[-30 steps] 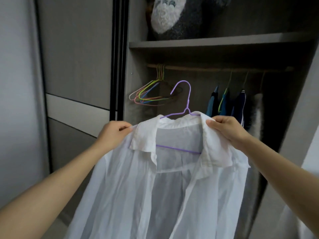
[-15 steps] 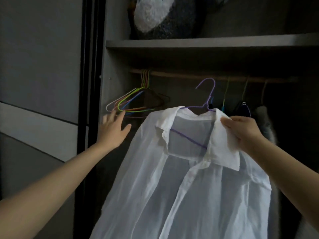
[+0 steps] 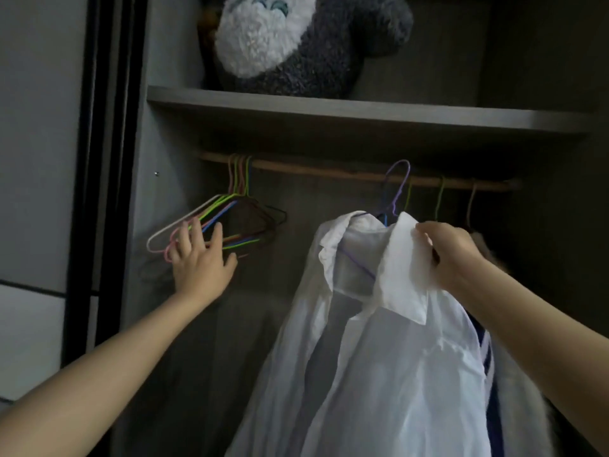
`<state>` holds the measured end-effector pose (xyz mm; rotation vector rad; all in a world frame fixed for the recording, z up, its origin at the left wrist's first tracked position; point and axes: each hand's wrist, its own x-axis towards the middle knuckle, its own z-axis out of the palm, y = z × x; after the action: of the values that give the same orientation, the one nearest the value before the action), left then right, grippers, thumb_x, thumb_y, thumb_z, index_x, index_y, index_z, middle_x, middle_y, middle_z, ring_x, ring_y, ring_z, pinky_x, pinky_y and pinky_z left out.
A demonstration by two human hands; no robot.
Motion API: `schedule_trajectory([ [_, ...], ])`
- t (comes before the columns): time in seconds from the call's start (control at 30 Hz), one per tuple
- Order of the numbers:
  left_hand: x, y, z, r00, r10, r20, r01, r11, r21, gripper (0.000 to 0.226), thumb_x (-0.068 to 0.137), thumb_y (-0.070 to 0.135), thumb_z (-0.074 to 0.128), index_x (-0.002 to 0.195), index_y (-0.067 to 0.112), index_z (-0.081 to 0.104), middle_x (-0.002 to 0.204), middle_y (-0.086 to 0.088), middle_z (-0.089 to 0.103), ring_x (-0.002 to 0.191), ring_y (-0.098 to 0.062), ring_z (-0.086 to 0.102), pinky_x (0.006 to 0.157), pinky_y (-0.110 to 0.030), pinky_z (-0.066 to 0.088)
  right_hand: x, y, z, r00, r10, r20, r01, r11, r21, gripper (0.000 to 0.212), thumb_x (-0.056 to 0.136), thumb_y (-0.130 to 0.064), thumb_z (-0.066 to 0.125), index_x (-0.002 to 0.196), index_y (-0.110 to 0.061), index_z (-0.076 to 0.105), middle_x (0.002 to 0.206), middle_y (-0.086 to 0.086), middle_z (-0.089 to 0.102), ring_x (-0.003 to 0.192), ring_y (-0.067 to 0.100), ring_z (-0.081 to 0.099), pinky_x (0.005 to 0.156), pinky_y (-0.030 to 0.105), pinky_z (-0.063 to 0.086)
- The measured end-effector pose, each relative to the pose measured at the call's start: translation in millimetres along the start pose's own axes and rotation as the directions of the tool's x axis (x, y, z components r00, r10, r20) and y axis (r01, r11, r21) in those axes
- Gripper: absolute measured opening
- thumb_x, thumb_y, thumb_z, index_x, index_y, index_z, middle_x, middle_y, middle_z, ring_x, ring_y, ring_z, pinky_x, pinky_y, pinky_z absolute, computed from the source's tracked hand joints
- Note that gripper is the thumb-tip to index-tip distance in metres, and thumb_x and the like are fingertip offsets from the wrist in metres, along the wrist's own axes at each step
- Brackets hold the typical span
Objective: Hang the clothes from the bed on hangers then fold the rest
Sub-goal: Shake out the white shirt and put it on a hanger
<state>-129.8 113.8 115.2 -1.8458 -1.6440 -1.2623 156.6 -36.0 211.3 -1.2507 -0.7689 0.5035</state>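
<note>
The white shirt [image 3: 379, 341] sits on its purple hanger [image 3: 398, 188], whose hook is up at the rail [image 3: 313, 169]; whether it has caught there I cannot tell. My right hand [image 3: 451, 255] pinches the collar, so the thin cloth does not slide off the wire. My left hand [image 3: 201, 262] is released, fingers straight against the bunch of empty hangers [image 3: 237, 219], I judge to hold them aside for room. Above, a plush toy [image 3: 296, 44] lies on the shelf [image 3: 329, 108].
</note>
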Motion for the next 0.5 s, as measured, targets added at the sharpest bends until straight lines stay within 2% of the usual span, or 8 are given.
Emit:
schedule_trajectory([
  [0.07, 18, -19, -7, 1.000, 0.009, -0.023, -0.009, 1.000, 0.009, 0.066, 0.089, 0.035, 0.056, 0.146, 0.013, 0.030, 0.155, -0.022, 0.012, 0.143, -0.036, 0.005, 0.110, -0.052, 0.013, 6, -2, 20, 0.999, 0.000, -0.049, -0.002, 0.999, -0.044, 0.035, 0.092, -0.013, 0.052, 0.124, -0.002, 0.047, 0.114, 0.015, 0.054, 0.097, 0.029, 0.053, 0.085, 0.039, 0.040],
  [0.2, 47, -57, -25, 0.987, 0.034, -0.155, -0.035, 0.999, 0.000, 0.062, 0.082, 0.024, 0.066, 0.138, 0.008, 0.045, 0.151, -0.029, 0.016, 0.141, -0.042, 0.008, 0.109, -0.057, 0.013, 25, -9, 50, 0.987, -0.089, -0.132, 0.067, 0.984, -0.162, 0.036, 0.092, -0.004, 0.046, 0.126, 0.005, 0.049, 0.095, 0.015, 0.053, 0.073, 0.024, 0.050, 0.083, 0.038, 0.043],
  [0.3, 65, -88, -38, 0.957, 0.081, -0.278, -0.084, 0.996, 0.003, 0.058, 0.079, 0.021, 0.067, 0.132, 0.003, 0.051, 0.148, -0.033, 0.019, 0.139, -0.047, 0.012, 0.106, -0.062, 0.014, 43, -19, 68, 0.961, -0.133, -0.241, 0.087, 0.977, -0.196, 0.033, 0.094, -0.007, 0.044, 0.124, 0.006, 0.050, 0.110, 0.020, 0.056, 0.094, 0.032, 0.053, 0.083, 0.038, 0.042],
  [0.37, 76, -108, -41, 0.953, 0.105, -0.284, -0.102, 0.994, 0.026, 0.066, 0.075, 0.018, 0.073, 0.134, 0.002, 0.048, 0.149, -0.034, 0.017, 0.139, -0.048, 0.010, 0.106, -0.064, 0.013, 54, -23, 82, 0.952, -0.139, -0.274, 0.086, 0.977, -0.196, 0.035, 0.095, -0.009, 0.043, 0.126, 0.005, 0.047, 0.117, 0.021, 0.055, 0.106, 0.035, 0.054, 0.083, 0.038, 0.040],
  [0.5, 79, -137, -31, 0.956, 0.136, -0.259, -0.127, 0.991, 0.052, 0.083, 0.065, 0.010, 0.081, 0.136, -0.005, 0.042, 0.146, -0.039, 0.017, 0.137, -0.052, 0.010, 0.104, -0.068, 0.015, 68, -17, 106, 0.940, -0.185, -0.286, 0.097, 0.950, -0.297, 0.035, 0.095, -0.010, 0.040, 0.126, 0.005, 0.045, 0.112, 0.019, 0.054, 0.102, 0.034, 0.052, 0.080, 0.036, 0.036],
])
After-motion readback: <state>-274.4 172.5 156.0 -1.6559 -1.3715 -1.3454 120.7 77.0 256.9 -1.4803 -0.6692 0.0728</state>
